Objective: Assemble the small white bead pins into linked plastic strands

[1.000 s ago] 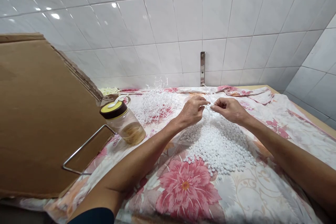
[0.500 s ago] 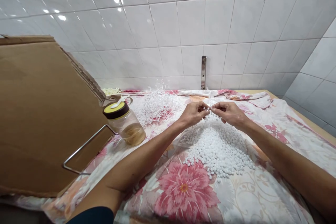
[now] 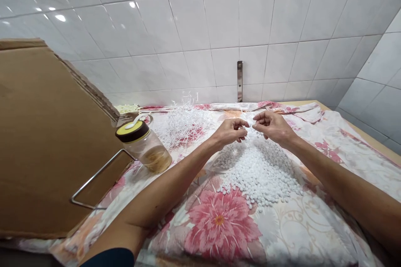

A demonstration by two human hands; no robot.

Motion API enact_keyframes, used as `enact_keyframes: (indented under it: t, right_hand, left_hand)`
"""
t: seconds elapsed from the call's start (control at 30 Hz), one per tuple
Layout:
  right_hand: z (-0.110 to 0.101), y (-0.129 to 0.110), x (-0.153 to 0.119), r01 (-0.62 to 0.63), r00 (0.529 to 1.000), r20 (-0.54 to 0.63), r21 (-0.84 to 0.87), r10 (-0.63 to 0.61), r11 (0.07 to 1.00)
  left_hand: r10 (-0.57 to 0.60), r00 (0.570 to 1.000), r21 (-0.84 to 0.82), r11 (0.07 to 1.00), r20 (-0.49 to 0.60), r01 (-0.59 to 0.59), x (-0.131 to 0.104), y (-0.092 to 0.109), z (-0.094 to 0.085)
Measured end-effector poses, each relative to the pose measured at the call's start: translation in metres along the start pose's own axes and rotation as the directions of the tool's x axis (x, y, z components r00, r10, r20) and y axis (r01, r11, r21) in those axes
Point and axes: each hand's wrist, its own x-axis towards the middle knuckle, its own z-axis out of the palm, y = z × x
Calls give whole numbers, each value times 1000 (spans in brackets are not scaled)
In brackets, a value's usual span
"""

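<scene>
Fine fingertip work, by the look of it! The left hand [image 3: 232, 131] curls loosely, the right hand [image 3: 274, 128] bends its fingers thumbward; whether either pinches anything, there's no telling. Small white pieces [image 3: 258, 175] lie heaped just below, white strands [image 3: 185, 127] off left. Any next move calls for delicate precision.

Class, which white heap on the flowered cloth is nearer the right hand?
The mound of small roundish pieces, close by the right hand; the tangle of thin strips lies farther, left of the left hand.
</scene>
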Motion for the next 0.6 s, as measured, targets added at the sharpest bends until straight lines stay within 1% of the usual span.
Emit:
enact_keyframes:
  t: [0.13, 0.23, 0.33, 0.43, 0.6]
  right_hand:
    - [5, -7, -5, 36, 999, 36, 24, -37, 999]
    - [8, -7, -7, 27, 998, 53, 32, -28, 999]
    - [8, -6, -7, -18, 996, 93, 18, 16, 1000]
    - [6, -5, -5, -61, 992, 110, 18, 59, 998]
    - [0, -6, -3, -102, 993, 63, 49, 99, 994]
  left_hand:
    - [39, 998, 54, 998, 53, -42, 1, -4, 2]
    - [66, 997, 98, 993, 28, -68, 3, -9, 4]
    - [65, 998, 116, 991, -1, -65, 4, -11, 6]
    - [79, 997, 73, 994, -24, -77, 4, -11, 7]
    - [57, 994, -77, 995, -95, -65, 7, -16, 4]
